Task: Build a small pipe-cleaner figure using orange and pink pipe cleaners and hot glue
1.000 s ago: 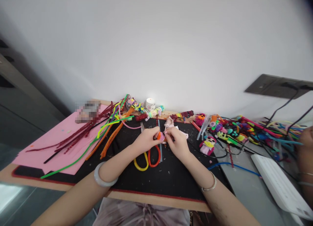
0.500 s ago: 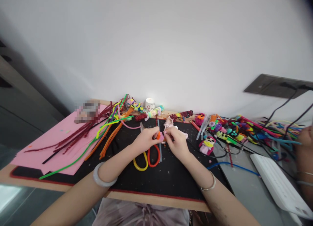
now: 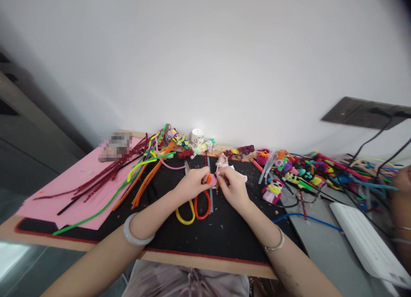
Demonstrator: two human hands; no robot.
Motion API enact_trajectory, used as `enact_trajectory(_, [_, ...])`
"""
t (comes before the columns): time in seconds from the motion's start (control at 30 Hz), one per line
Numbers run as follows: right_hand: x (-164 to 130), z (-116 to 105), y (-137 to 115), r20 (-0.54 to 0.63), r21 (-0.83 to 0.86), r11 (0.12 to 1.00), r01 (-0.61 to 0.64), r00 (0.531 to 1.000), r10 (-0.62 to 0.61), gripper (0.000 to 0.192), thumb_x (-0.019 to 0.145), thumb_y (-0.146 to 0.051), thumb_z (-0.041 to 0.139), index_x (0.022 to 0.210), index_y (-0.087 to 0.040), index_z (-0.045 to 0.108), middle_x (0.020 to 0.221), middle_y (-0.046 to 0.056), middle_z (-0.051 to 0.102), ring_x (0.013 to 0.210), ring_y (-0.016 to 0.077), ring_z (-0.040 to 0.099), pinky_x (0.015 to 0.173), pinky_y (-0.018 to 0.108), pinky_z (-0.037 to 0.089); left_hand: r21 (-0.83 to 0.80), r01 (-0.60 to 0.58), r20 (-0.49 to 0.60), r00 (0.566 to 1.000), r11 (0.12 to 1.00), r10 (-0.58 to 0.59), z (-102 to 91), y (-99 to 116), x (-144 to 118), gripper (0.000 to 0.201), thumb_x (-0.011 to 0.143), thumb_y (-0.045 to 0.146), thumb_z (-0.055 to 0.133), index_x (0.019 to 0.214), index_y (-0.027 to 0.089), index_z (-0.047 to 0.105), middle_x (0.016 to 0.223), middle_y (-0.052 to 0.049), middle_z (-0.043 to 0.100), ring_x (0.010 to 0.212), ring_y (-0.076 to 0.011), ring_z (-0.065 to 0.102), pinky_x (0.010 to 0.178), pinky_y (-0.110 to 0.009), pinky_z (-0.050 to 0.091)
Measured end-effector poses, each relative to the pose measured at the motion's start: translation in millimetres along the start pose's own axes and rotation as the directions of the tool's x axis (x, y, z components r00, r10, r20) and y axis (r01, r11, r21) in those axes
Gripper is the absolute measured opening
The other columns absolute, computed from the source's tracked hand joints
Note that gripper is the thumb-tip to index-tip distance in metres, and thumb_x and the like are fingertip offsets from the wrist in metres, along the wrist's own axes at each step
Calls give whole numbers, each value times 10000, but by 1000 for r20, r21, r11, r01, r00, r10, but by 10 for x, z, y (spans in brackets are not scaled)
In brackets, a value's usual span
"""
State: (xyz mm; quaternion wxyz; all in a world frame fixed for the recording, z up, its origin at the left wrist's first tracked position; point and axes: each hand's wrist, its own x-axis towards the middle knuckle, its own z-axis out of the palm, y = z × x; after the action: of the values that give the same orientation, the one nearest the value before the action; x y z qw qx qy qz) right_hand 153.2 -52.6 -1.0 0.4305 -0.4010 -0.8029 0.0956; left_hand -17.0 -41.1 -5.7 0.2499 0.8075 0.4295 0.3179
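Between my two hands is a small fuzzy orange and pink pipe-cleaner piece [image 3: 211, 180], its far details too small to make out. My left hand [image 3: 192, 183] pinches its left side, fingers closed. On the other side my right hand [image 3: 234, 187] has thumb and fingertips closed on the pink part. Scissors with one yellow and one red handle [image 3: 209, 206] lie on the black mat [image 3: 199, 241] just beneath my hands. A pale pink fuzzy item [image 3: 222, 160] lies right behind my fingers.
Pink sheets [image 3: 73, 177] at left carry dark red pipe cleaners [image 3: 105, 179]. Green and orange stems [image 3: 150, 183] lie beside them. A white roll [image 3: 197, 137] stands by the wall. To the right are a fuzzy doll [image 3: 272, 192], cables, a white power strip [image 3: 366, 241] and another person's arm [image 3: 401, 194].
The view has shifted very slightly. Both hands stay on the orange and pink piece, with slightly more of its orange and pink showing between the fingers.
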Motion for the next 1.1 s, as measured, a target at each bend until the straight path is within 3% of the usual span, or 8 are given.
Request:
enact_trajectory(0.2, [-1,-3,-4,5,-4,1000,-13,1000,13,95,844,-165,454,777,-202,510,791,48,597,708,165,553,622,278,435,6,7,2,1000,1000,-7,-5,18,2,279,704,217,591,606,185,332,547,81,349,505,-79,354,499,-211,250])
enact_trajectory(0.57, [6,-15,-21,21,30,1000,10,1000,-11,110,849,-153,444,784,-198,521,798,47,586,750,167,551,682,296,445,41,13,0,1000,999,-13,-44,88,-27,378,646,457,643,644,193,372,564,74,401,498,-87,368,495,-217,261])
enact_trajectory(1.1, [20,-44,-83,89,39,999,36,995,-39,142,850,-135,409,736,-205,457,840,59,542,794,179,513,715,313,426,-17,-34,-36,999,999,33,-32,94,-12,284,731,285,586,611,184,350,577,65,369,548,-97,368,532,-227,279])
